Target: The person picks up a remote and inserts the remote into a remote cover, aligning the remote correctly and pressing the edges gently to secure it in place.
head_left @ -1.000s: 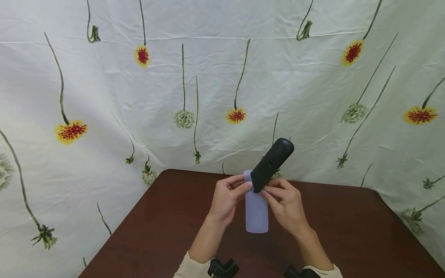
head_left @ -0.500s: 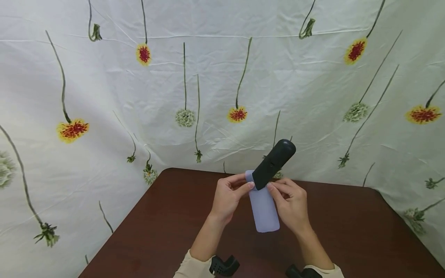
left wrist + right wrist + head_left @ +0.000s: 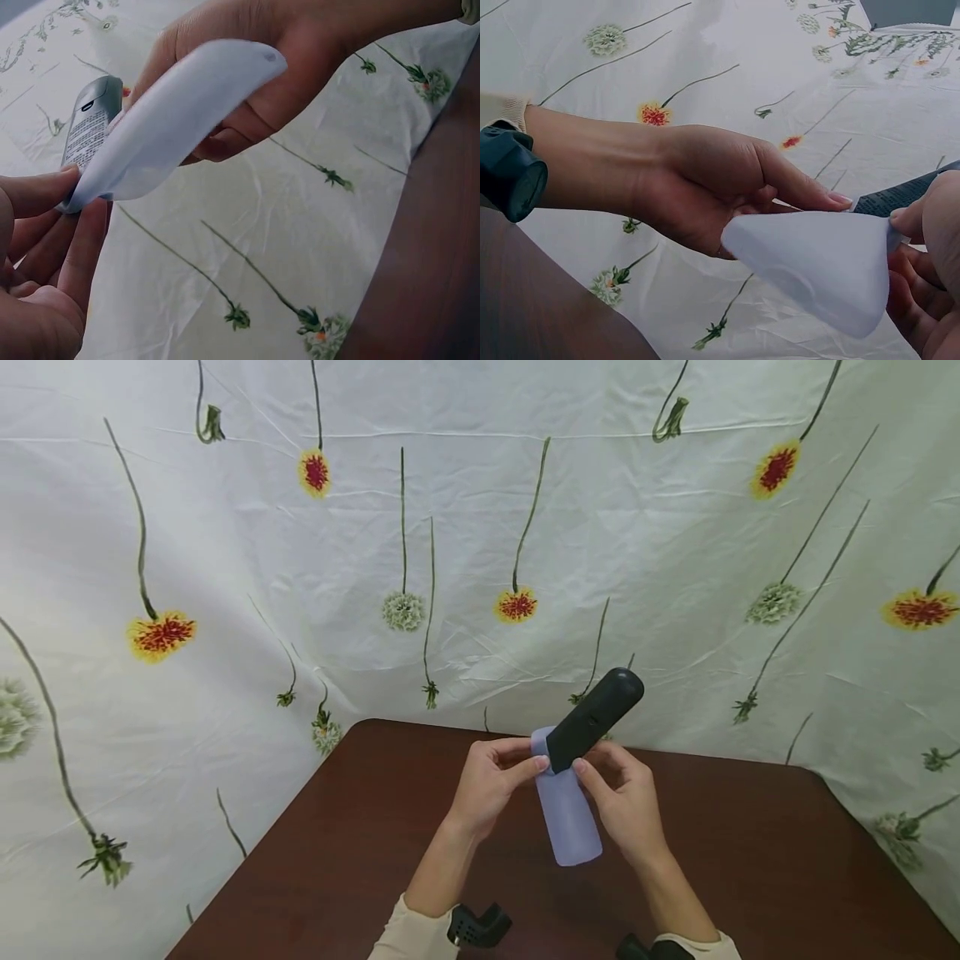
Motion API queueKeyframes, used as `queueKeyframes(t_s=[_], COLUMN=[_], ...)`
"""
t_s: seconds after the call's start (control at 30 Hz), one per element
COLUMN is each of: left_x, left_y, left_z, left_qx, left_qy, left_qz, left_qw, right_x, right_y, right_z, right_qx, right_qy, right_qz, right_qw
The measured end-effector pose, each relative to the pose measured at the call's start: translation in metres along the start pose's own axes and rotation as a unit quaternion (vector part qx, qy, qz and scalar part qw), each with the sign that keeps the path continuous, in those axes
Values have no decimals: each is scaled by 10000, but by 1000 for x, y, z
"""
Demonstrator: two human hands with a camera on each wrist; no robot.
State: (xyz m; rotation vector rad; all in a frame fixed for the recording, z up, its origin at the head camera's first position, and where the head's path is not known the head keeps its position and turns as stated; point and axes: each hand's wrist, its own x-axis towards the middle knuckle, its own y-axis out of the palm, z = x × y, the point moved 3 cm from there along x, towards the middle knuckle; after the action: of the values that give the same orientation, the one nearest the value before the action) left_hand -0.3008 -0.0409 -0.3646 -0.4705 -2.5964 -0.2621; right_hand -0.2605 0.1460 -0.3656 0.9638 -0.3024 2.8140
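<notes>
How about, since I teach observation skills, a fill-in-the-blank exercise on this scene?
1. The black, elongated, round-ended device leans with its upper end toward the person's ____ side.
2. The left hand pinches the pale lilac, elongated cover between fingers and ____.
3. Printed ____ with long stems decorate the wrinkled white fabric backdrop.

Missing words: right; thumb; flowers.

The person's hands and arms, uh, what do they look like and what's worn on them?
The left hand and right hand are bare, without gloves. Each arm wears a long cream sleeve, the left sleeve and right sleeve ending near the wrists. A chunky black left wrist device and black right wrist device sit there. No cables show.
</notes>
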Motion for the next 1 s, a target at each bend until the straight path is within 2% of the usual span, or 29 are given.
queueKeyframes(t_s=[0.23, 0.4, 0.5, 0.67, 0.9, 1.0], left_x=[0, 0, 1, 1, 2, 2], left_y=[-1, 0, 1, -1, -1, 0], left_z=[1, 1, 1, 0, 0, 0], left_qx=[355, 359, 314, 306, 483, 564], left_qy=[-6, -29, -38, -8, -31, -54], left_qz=[31, 112, 124, 149, 292, 349], left_qw=[9994, 9993, 9994, 9994, 9984, 9978], right_x=[-1, -1, 0, 1, 2, 3], right_y=[2, 3, 3, 3, 0, -2], right_z=[1, 1, 2, 4, 1, -1], right_qx=[-283, -410, -418, -399, -578, -697], right_qy=[-111, -122, -233, -414, -194, -165], right_qz=[37, -231, -208, 170, 892, 1062], right_qw=[9995, 9988, 9986, 9982, 9941, 9918])
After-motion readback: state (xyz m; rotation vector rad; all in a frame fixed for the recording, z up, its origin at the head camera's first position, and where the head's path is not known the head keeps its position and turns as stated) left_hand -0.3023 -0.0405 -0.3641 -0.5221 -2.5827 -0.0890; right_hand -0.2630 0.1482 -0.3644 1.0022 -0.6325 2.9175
